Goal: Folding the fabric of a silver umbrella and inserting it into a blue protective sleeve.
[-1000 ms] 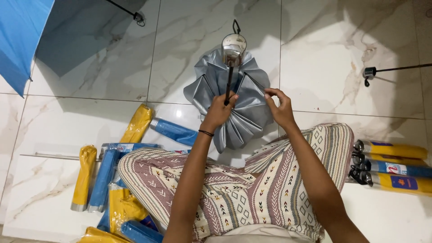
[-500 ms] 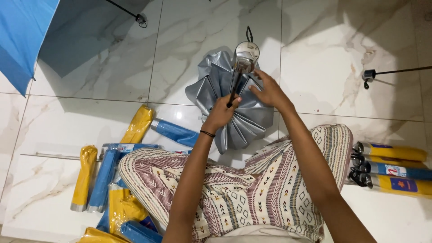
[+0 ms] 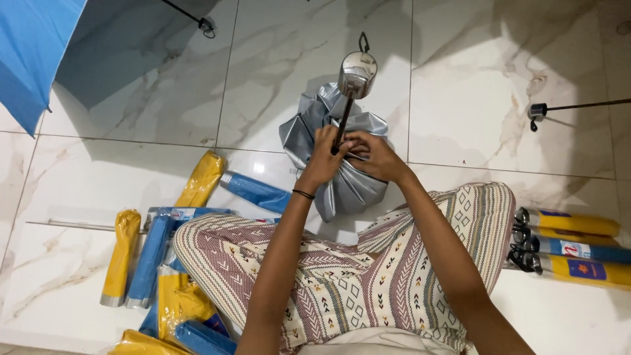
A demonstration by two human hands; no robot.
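Gathering a silver umbrella (image 3: 342, 177) over the marble floor (image 3: 460, 98), head view.

Left hand (image 3: 323, 159) closed around the dark shaft, right hand (image 3: 373, 155) pinching the bunched canopy beside it; chrome handle (image 3: 357, 73) pointing up; folds collected but loose, not yet wrapped or sleeved; yellow and blue sleeved umbrellas (image 3: 570, 248) at floor's right edge.

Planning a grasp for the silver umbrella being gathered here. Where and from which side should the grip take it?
Take the silver umbrella by its dark shaft, just below the shiny handle, coming from the side. The shaft stands bare there; lower down, the left hand and right hand crowd it and the fabric is loose.
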